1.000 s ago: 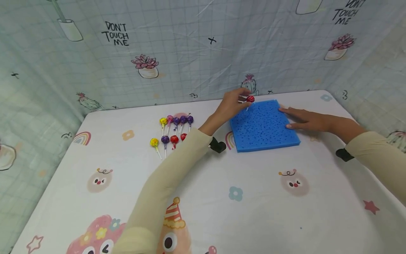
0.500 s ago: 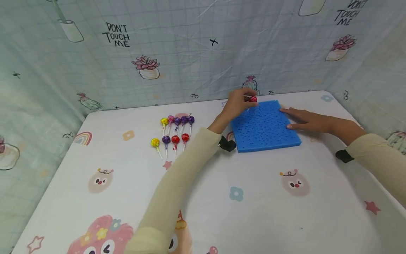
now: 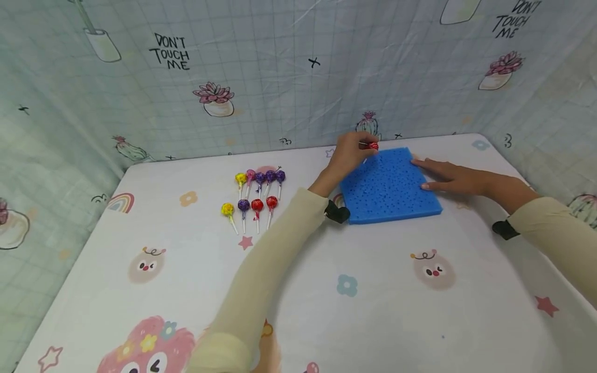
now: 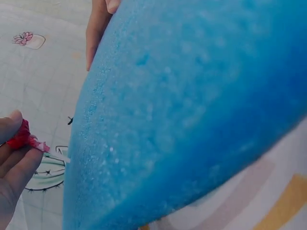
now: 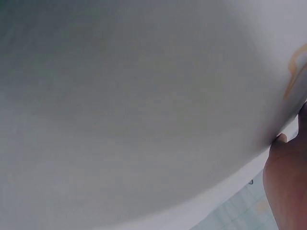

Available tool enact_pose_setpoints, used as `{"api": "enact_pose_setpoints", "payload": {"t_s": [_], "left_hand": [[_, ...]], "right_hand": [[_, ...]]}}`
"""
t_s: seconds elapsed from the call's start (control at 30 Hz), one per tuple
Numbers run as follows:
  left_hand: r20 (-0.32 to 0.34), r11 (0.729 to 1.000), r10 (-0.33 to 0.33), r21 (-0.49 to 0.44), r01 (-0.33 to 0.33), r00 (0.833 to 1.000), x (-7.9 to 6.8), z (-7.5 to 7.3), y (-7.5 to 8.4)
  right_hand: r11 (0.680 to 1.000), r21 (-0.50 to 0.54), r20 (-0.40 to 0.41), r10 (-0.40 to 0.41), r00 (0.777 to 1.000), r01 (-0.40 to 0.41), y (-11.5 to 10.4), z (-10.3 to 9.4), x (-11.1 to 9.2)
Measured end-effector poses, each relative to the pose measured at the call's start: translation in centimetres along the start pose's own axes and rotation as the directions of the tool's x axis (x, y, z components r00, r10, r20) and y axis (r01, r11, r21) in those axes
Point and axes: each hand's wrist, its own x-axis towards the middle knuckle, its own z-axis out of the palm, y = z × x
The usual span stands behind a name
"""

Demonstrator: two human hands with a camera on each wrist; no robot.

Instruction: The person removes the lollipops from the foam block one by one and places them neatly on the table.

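My left hand (image 3: 349, 154) pinches a red-wrapped lollipop (image 3: 373, 146) above the far left corner of a blue foam block (image 3: 391, 186). In the left wrist view, the thumb and fingers grip the red candy (image 4: 19, 136), and its white stick (image 4: 60, 156) points at the foam's surface. Whether the stick tip has entered the foam cannot be told. On the block's right edge rests my right hand (image 3: 450, 175), fingers straight. Only part of that hand (image 5: 288, 182) appears in the right wrist view.
Left of the foam, several lollipops lie in two rows: a yellow one (image 3: 227, 209), a purple one (image 3: 243, 205) and a red one (image 3: 272, 202) are in the near row. A patterned cloth (image 3: 261, 67) hangs behind the white table (image 3: 298, 290).
My left hand has moved slightly right with the red lollipop, further over the foam's far left corner. In the last half second it hardly shifts. The right hand stays put.
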Motion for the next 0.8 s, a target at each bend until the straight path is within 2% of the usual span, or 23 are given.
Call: {"api": "enact_pose_setpoints", "payload": {"t_s": [0.23,0.33,0.57,0.8], "left_hand": [[-0.079,0.996,0.054,-0.062,-0.059,0.995,0.1,-0.3,0.1],[-0.096,0.996,0.067,-0.059,-0.073,0.993,0.1,-0.4,0.2],[-0.112,0.994,0.070,-0.070,-0.078,0.991,-0.1,-0.4,0.2],[-0.106,0.989,0.120,-0.071,-0.128,0.987,-0.8,-1.6,1.5]], "right_hand": [[1.000,0.015,0.002,0.002,1.000,-0.002,-0.1,-0.2,-0.2],[1.000,0.011,0.009,0.011,1.000,-0.012,-0.2,-0.4,-0.2],[1.000,-0.003,0.009,0.017,1.000,-0.017,-0.6,-0.2,0.0],[1.000,-0.012,-0.005,0.012,1.000,-0.012,-0.5,-0.1,0.1]]}}
